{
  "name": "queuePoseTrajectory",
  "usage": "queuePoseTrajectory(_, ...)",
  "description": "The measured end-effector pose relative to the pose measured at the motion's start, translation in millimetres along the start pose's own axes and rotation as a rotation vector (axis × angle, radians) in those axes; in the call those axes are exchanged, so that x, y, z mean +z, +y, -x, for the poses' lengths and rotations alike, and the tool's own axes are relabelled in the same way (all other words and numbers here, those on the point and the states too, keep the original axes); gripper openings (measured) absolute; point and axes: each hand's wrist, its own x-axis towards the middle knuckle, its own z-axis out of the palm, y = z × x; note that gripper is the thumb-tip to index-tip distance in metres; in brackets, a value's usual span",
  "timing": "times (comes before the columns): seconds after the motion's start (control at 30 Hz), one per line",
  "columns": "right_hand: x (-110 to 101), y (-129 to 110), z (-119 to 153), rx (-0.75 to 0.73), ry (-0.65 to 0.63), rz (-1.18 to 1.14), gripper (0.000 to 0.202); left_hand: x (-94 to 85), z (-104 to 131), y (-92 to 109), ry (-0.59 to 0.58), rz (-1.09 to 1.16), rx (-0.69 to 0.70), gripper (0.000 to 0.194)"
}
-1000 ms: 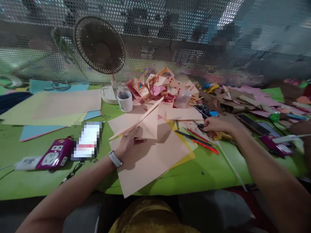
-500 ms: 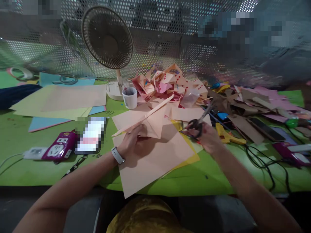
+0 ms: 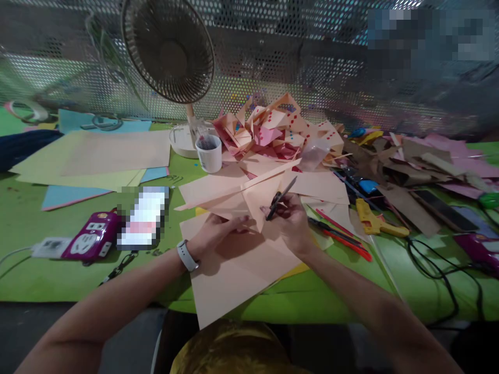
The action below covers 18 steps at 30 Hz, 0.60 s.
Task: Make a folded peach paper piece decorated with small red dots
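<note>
My left hand (image 3: pixel 216 232), with a white watch on its wrist, is closed on the edge of a folded peach sheet of paper (image 3: pixel 253 202). Its thumb lies on top, and the other fingers are partly hidden under the paper. A raised fold of this sheet slants up to the right. In my right hand (image 3: pixel 291 224) are dark-handled scissors (image 3: pixel 281 200), blades pointing up and right, beside the folded sheet's right side. Below both hands a flat peach sheet (image 3: pixel 226 291) lies over yellow paper.
Right of my hands lie a red cutter (image 3: pixel 358 251), a yellow glue gun (image 3: pixel 374 221) and black cables (image 3: pixel 436 275). Behind are a fan (image 3: pixel 171 57), a white cup (image 3: pixel 209 156) and folded paper pieces (image 3: pixel 273 124). A phone (image 3: pixel 144 218) and purple power strip (image 3: pixel 91 236) lie left.
My right hand has moved left with the scissors, from beside the glue gun to the folded sheet. The red cutter now shows. My left hand keeps its hold; the view has shifted slightly.
</note>
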Motion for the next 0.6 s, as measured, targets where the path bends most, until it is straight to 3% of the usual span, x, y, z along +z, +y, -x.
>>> queuePoseTrajectory(0.1, -1.5, -0.5, 2.8, -0.009, -0.029, -0.013, 0.052, 3.0, 3.3, 3.7, -0.072, -0.104, -0.053, 0.041)
queuePoseTrajectory(0.27, -8.0, -2.7, 4.0, 0.099, -0.115, 0.009, 0.051, 5.1, 4.1, 8.6, -0.081, -0.115, 0.058, 0.045)
queuePoseTrajectory(0.43, -13.2, -4.3, 4.3, 0.137, -0.213, 0.026, 0.044, 1.0, 1.3, 1.7, 0.044, -0.116, -0.038, 0.04)
queuePoseTrajectory(0.6, -20.7, -11.2, 6.3, 0.224, -0.328, 0.033, 0.041, -4.7, -1.6, -0.5, 0.184, -0.178, -0.037, 0.04)
